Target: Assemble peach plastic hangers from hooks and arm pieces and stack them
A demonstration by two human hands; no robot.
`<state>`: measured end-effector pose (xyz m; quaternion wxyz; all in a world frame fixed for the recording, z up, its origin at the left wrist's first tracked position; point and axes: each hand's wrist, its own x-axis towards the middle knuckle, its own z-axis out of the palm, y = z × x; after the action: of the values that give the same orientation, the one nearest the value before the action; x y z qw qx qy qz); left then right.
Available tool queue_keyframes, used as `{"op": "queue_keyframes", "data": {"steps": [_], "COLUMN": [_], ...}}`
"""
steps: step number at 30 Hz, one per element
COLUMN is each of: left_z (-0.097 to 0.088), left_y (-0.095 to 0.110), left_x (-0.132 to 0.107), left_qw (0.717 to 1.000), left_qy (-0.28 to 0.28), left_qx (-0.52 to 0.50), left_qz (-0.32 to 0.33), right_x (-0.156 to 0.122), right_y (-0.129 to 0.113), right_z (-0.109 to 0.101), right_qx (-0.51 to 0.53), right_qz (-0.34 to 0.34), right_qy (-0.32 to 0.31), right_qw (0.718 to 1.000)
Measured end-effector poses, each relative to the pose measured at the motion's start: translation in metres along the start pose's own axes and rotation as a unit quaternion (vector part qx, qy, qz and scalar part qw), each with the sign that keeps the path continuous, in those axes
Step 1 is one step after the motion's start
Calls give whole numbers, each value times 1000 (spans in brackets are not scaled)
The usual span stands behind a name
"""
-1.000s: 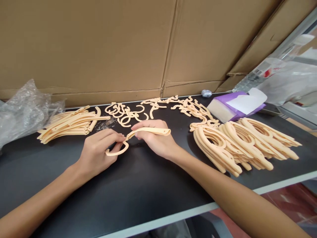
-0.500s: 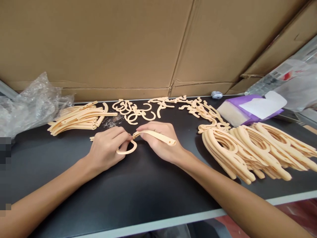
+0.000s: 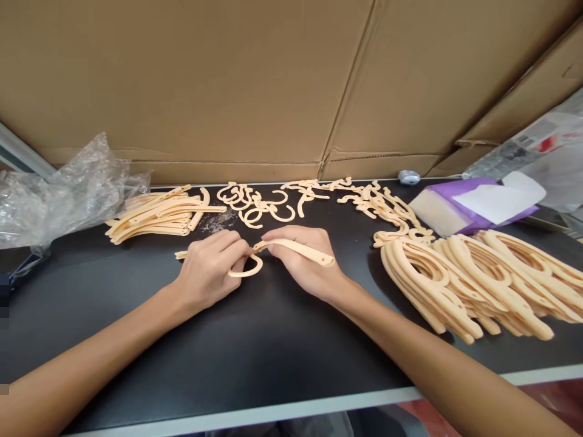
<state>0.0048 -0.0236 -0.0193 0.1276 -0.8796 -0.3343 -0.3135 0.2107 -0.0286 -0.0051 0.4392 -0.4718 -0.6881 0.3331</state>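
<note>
My left hand (image 3: 210,271) is closed, pinching a peach plastic hook piece (image 3: 248,271) whose curve lies on the black table (image 3: 255,340). My right hand (image 3: 304,263) is closed on a peach plastic hanger arm (image 3: 300,249), which runs from the hook end out past my palm to the right. The two parts meet between my fingertips at the middle of the table. A short peach tip (image 3: 181,255) shows behind my left hand.
A stack of straight hanger arms (image 3: 157,215) lies at the back left beside crumpled clear plastic (image 3: 59,191). Loose hooks (image 3: 259,205) and small parts (image 3: 368,200) lie along the back. Stacked curved hanger pieces (image 3: 473,273) fill the right. A purple-wrapped block (image 3: 473,203) and cardboard (image 3: 273,85) stand behind.
The view has shifted so everything sits further right and lower. My left hand has turned the hook piece inward, closer against the arm's end; both hands keep their hold.
</note>
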Motion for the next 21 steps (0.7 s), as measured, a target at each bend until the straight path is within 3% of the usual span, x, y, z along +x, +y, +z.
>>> {"op": "queue_keyframes", "data": {"steps": [15, 21], "left_z": [-5, -3], "left_y": [1, 0], "left_x": [6, 6], "left_qw": [998, 997], "left_qy": [-10, -15], "left_qx": [45, 57], "left_qz": [47, 48], "right_x": [7, 6], "right_y": [-1, 3], "right_z": [1, 3], "right_qx": [57, 47], "right_qz": [83, 55], "right_qy": [-22, -13], "right_qw": [995, 997]}}
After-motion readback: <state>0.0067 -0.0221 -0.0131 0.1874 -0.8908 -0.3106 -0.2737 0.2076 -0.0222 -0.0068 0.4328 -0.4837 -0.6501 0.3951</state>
